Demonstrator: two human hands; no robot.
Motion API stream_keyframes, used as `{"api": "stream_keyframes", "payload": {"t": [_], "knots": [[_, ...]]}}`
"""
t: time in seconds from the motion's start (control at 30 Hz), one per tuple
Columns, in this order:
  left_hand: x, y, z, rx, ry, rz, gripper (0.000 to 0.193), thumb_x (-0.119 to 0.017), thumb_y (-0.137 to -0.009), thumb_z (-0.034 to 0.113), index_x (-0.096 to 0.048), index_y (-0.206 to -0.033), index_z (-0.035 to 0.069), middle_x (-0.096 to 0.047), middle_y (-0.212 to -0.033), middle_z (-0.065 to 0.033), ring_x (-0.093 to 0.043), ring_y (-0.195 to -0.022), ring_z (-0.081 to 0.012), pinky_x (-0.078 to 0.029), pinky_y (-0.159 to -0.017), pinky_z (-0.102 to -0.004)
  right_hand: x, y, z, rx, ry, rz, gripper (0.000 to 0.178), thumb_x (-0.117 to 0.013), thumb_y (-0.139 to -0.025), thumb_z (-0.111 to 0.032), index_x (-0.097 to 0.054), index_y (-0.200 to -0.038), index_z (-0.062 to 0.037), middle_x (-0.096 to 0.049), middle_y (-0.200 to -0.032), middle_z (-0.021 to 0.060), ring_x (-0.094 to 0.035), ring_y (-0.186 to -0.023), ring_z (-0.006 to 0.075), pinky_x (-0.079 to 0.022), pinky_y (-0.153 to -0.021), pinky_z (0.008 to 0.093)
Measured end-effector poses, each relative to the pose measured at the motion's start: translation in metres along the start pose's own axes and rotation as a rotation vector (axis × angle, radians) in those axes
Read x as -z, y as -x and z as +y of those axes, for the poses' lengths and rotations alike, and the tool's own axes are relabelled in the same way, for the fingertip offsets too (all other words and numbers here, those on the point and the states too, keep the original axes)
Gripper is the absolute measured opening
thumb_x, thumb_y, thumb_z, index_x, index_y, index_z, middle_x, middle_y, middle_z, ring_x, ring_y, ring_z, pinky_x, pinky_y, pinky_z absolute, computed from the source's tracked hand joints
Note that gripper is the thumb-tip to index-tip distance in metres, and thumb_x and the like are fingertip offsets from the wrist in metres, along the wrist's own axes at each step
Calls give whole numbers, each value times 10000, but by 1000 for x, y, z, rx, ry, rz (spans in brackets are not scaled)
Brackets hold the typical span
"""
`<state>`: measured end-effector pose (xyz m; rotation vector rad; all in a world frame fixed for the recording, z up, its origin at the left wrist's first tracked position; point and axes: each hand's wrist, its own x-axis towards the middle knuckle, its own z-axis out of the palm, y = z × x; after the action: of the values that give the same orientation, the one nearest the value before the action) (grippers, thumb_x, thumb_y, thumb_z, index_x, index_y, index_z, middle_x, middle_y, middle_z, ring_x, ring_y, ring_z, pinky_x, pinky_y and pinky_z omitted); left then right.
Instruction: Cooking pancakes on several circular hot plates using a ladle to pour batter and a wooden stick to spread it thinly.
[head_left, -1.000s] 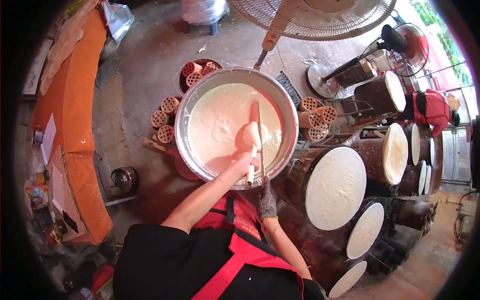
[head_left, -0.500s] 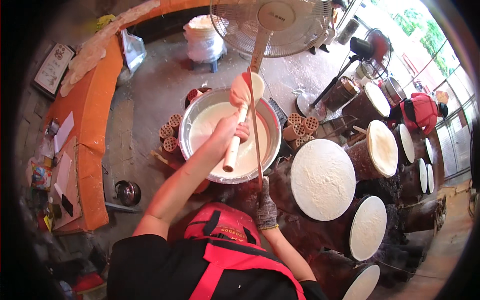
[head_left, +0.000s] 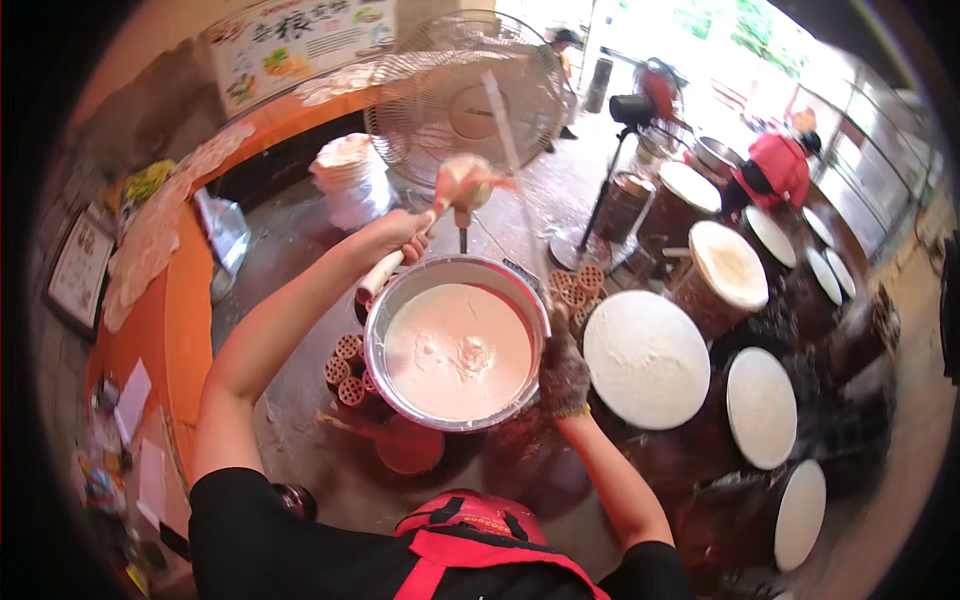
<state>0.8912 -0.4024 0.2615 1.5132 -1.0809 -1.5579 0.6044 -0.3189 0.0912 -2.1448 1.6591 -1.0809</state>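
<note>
My bare left hand [head_left: 400, 237] is closed round the pale handle of a ladle [head_left: 385, 268], raised beyond the basin's left far side. Its batter-coated head [head_left: 462, 182] is smeared by motion. My gloved right hand [head_left: 563, 375] grips a long, thin flat scraper [head_left: 508, 135] at the basin's right edge; the scraper points up and away, blurred. Between my arms stands a round metal basin [head_left: 374, 362] of creamy batter [head_left: 440, 350], its surface rippled near the middle. Right of my glove lies a round griddle [head_left: 648, 360] covered in a pale layer.
More round griddles [head_left: 762, 408] curve along the right. Pierced briquettes [head_left: 350, 390] stand left of the basin, others [head_left: 590, 280] right. A large fan [head_left: 470, 110] stands ahead, a dark fan [head_left: 655, 100] beyond. A co-worker in red [head_left: 775, 170] bends at the far right. An orange counter [head_left: 190, 290] runs left.
My left hand has lifted the ladle away to the left from over the batter, apart from the scraper. The view has shifted, showing more of the far wall. Fresh ripples mark the batter.
</note>
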Motion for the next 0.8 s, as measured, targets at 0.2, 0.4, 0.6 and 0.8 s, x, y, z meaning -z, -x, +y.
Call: {"api": "stream_keyframes", "payload": {"t": [0.2,0.4,0.6,0.8], "knots": [[-9,-41,-54,694,564,-452,257,-376,-957,238,-388,-936,-18,-374,-636,20,-338,-430,-10,-313,-325,-124,-9,53,-3,-166,-103,131,602,-480,-845,-146,-236,-1392,-197,-565,-1056,206,-587,-793,392,-471,-653,465],[-141,6,-61,870,151,-706,268,-408,-944,242,-412,-1023,-14,-344,-610,22,-312,-443,-4,-266,-302,-112,44,238,18,-350,-33,442,551,-500,-855,-108,-302,-1369,-123,-468,-1252,182,-536,-1021,365,-470,-788,414],[-344,116,-85,1044,-360,-1122,175,-437,-882,128,-414,-1003,4,-337,-611,30,-289,-448,-13,-222,-322,-124,76,480,-29,-1115,221,846,271,-496,-876,-177,-572,-1113,-71,-618,-734,141,-573,-605,281,-446,-598,370],[-550,313,-138,973,-797,-1616,218,-437,-835,90,-435,-1037,8,-377,-627,19,-349,-435,-36,-272,-328,-159,139,615,-118,-1351,-85,1451,280,-429,-915,-234,-577,-759,-55,-574,-601,56,-546,-526,152,-422,-492,300]]}}
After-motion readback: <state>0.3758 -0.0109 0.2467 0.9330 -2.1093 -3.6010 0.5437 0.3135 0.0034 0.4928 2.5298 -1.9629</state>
